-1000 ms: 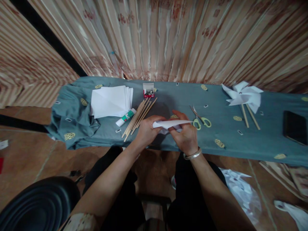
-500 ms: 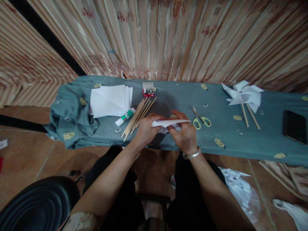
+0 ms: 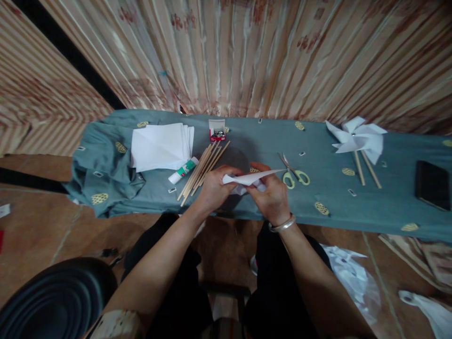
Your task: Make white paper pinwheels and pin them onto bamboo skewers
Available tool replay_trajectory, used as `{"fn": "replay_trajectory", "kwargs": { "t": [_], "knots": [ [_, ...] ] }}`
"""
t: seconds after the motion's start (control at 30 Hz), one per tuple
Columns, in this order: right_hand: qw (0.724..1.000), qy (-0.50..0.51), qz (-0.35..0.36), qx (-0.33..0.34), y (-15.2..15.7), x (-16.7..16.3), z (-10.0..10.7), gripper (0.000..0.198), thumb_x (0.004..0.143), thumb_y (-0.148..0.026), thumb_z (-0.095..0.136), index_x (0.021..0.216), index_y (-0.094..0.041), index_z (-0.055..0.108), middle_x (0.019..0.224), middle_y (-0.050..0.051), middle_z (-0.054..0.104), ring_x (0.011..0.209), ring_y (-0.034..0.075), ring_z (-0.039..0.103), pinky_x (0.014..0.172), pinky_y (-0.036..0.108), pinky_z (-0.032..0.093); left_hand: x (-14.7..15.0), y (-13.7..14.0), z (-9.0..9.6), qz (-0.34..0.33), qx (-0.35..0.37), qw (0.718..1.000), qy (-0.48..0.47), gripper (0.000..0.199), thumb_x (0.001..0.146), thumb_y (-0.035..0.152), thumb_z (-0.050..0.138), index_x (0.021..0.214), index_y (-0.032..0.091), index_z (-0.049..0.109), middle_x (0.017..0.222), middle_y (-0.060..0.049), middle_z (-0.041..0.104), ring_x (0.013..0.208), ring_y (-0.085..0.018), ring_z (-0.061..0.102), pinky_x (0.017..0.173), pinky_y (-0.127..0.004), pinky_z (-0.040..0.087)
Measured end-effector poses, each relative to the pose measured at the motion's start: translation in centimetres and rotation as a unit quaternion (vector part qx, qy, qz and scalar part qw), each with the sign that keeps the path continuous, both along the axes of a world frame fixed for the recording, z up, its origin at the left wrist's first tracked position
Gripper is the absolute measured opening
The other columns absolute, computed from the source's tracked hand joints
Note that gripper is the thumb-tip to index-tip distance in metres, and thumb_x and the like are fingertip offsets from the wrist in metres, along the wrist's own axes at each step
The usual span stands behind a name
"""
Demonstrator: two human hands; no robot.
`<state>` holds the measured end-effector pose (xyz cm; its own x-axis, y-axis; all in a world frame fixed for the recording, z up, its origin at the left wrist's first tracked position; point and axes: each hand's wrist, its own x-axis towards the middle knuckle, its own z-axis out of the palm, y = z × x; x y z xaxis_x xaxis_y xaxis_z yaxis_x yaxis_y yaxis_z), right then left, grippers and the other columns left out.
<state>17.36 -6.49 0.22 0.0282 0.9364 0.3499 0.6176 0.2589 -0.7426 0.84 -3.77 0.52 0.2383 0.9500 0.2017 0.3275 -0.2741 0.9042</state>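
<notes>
A sheet of white paper (image 3: pixel 247 179), bent and seen nearly edge-on, is held between my two hands above the front of the table. My left hand (image 3: pixel 218 188) is closed on its left end, thumb toward me. My right hand (image 3: pixel 271 195), with a silver bangle at the wrist, pinches the paper from the right; part of the sheet is hidden by the fingers. Left of my left hand lie several wooden sticks (image 3: pixel 203 172) and a glue stick (image 3: pixel 183 170). Scissors with light green handles (image 3: pixel 295 178) lie just right of my right hand.
A stack of white paper (image 3: pixel 158 147) lies at the left, with a small red box of metal pins (image 3: pixel 217 133) behind the sticks. Paper pinwheels (image 3: pixel 360 136) and a black phone (image 3: pixel 432 185) lie at the right. A black stool (image 3: pixel 58 299) stands on the floor.
The right tip of the paper has risen a little and more of its face shows. Both hands keep their grip in nearly the same place.
</notes>
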Motion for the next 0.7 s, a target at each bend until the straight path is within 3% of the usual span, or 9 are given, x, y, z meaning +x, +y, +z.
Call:
{"fn": "replay_trajectory", "kwargs": {
  "t": [0.4, 0.7],
  "knots": [
    [1.0, 0.002, -0.004, -0.003, 0.07, -0.02, -0.25, 0.036, 0.074, -0.025, 0.066, 0.11, -0.021, 0.065, 0.105, 0.007, 0.075, 0.085, 0.022, 0.072, 0.075, 0.034, 0.057, -0.1, 0.18, 0.21, -0.004, -0.003, 1.0, 0.023, 0.015, 0.074, 0.011, 0.067, 0.085, 0.018, 0.074, 0.087, -0.003, 0.074, 0.081, -0.016, 0.067, 0.077, -0.026, 0.051],
    [1.0, 0.017, 0.009, 0.0, 0.13, -0.08, -0.32, 0.024, 0.074, -0.024, 0.067, 0.098, -0.02, 0.067, 0.108, 0.008, 0.074, 0.091, 0.023, 0.071, 0.079, 0.035, 0.057, -0.01, 0.11, 0.06, -0.004, 0.003, 1.0, 0.014, 0.014, 0.074, 0.009, 0.067, 0.083, 0.018, 0.074, 0.084, -0.002, 0.074, 0.078, -0.016, 0.068, 0.075, -0.025, 0.05]
  ]
}}
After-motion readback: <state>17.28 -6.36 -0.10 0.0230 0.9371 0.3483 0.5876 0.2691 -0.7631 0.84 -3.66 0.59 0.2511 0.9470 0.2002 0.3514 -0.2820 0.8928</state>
